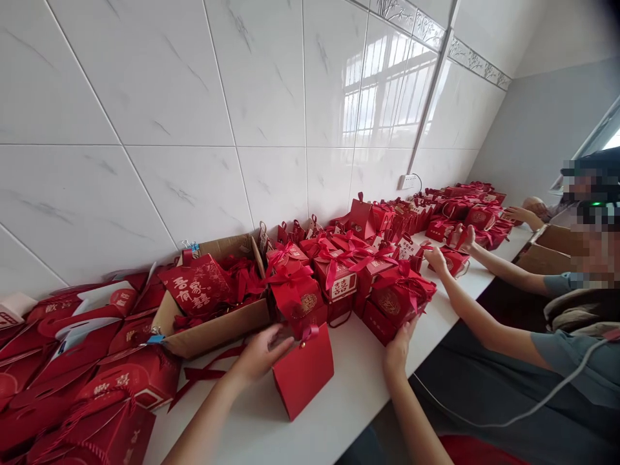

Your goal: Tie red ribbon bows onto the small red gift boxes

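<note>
A plain red gift box stands on the white counter in front of me, with a small ribbon loop at its top. My left hand grips its top left edge, fingers curled over it. My right hand rests with its fingers stretched up against the near side of a ribboned red gift box. That box belongs to a cluster of finished boxes tied with red bows.
An open cardboard carton holds red ribbons and a red bag. Flat red box blanks pile up at the left. More red boxes line the tiled wall. Another person's hand reaches in from the right, and further hands work beyond.
</note>
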Available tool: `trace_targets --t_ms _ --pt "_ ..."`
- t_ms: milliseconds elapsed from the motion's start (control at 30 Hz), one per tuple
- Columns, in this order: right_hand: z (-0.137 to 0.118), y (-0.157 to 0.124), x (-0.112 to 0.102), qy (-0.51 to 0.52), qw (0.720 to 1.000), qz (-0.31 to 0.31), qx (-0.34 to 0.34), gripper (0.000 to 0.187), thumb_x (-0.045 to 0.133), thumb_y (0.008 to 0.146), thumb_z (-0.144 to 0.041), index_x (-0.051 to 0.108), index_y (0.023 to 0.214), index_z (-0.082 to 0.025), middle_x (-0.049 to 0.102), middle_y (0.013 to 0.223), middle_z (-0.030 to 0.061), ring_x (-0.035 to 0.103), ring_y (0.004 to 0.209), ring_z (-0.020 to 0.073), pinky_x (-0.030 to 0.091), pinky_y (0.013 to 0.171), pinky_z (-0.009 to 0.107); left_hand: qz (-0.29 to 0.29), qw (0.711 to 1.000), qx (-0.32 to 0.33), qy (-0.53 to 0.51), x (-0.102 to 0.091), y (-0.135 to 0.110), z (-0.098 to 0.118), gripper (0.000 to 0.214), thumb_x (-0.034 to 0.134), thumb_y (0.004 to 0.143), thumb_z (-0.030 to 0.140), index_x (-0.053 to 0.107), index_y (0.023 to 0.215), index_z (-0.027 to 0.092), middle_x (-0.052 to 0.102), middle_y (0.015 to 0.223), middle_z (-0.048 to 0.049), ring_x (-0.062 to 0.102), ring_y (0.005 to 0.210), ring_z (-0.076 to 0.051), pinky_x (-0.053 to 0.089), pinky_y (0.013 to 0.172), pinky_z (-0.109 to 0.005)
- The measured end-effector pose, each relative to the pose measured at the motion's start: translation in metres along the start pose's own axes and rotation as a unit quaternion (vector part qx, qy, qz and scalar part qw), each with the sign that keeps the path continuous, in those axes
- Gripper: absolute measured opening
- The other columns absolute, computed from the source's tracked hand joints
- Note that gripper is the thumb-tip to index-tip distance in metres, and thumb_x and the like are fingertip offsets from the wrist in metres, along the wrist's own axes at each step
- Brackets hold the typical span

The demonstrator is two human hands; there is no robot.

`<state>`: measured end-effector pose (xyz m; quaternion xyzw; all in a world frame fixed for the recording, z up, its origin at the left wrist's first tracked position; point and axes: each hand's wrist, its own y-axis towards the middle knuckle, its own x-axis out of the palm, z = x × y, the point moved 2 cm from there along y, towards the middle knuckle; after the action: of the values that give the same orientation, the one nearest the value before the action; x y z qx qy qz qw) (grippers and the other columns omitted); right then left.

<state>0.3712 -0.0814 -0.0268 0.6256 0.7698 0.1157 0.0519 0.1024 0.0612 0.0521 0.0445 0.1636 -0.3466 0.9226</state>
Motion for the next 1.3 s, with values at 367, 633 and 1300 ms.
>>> trace_targets --t_ms 367,633,1300 --pt "0.021 0.012 0.024 -0.012 0.999 -0.045 0.012 0.074 0.021 0.092 -0.057 0.003 0.150 -0.013 -0.003 0.157 0.0109 -0.005 0.145 0.0253 0.000 0.115 0.056 0.193 0.958 0.092 0.189 -0.008 -0.002 0.059 0.056 0.061 0.077 0.051 0.053 0.120 0.016 0.073 0.099 -0.0085 0.071 0.078 -0.023 0.058 0.068 -0.029" --pt "0.028 0.012 0.033 -0.018 0.998 -0.050 0.014 0.075 0.021 0.092 -0.057 0.000 0.150 -0.015 -0.006 0.157 0.0121 -0.010 0.144 0.0266 0.000 0.113 0.059 0.232 0.921 0.143 0.277 -0.005 0.007 0.065 0.054 0.066 0.075 0.045 0.056 0.119 0.016 0.074 0.094 -0.0079 0.071 0.082 -0.025 0.055 0.078 -0.032" --pt "-0.029 -0.009 -0.007 -0.061 0.985 -0.025 -0.161 0.073 0.038 0.092 -0.046 0.005 0.150 -0.015 -0.003 0.156 0.0150 -0.004 0.145 0.0262 0.006 0.113 0.057 0.249 0.946 0.147 0.148 0.000 0.020 0.049 0.048 0.070 0.071 0.046 0.046 0.105 0.022 0.064 0.097 -0.0070 0.067 0.080 -0.021 0.057 0.062 -0.031"
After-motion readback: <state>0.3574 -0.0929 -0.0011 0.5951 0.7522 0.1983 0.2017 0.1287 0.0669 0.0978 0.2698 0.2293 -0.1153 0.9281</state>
